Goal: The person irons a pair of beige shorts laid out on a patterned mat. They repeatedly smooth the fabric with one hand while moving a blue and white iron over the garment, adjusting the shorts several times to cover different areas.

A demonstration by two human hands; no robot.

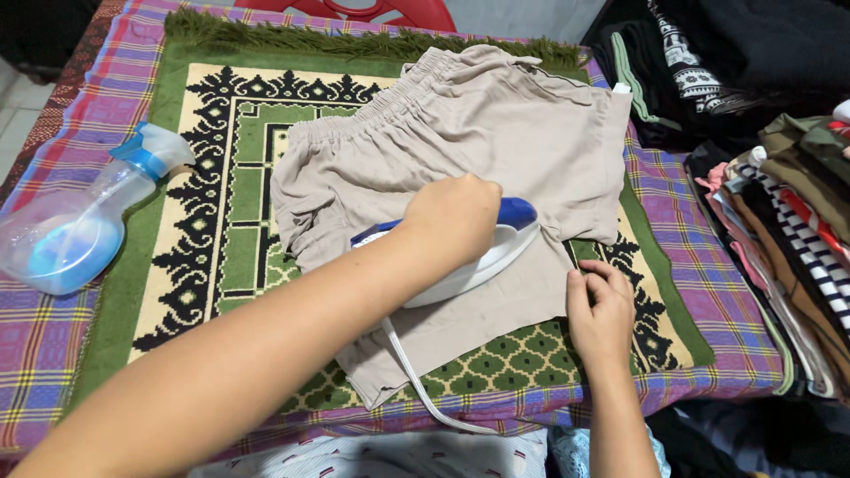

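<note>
Beige shorts with an elastic waistband lie spread on a green, cream and black patterned mat. My left hand is closed around the blue handle of a white and blue iron, which rests flat on the lower leg of the shorts. The iron's white cord trails toward me over the near edge. My right hand pinches the hem of the shorts just right of the iron and holds the cloth down against the mat.
A clear spray bottle with a blue nozzle lies on its side at the left on the plaid cloth. Stacks of folded clothes sit at the right, dark garments behind them. A red chair stands beyond.
</note>
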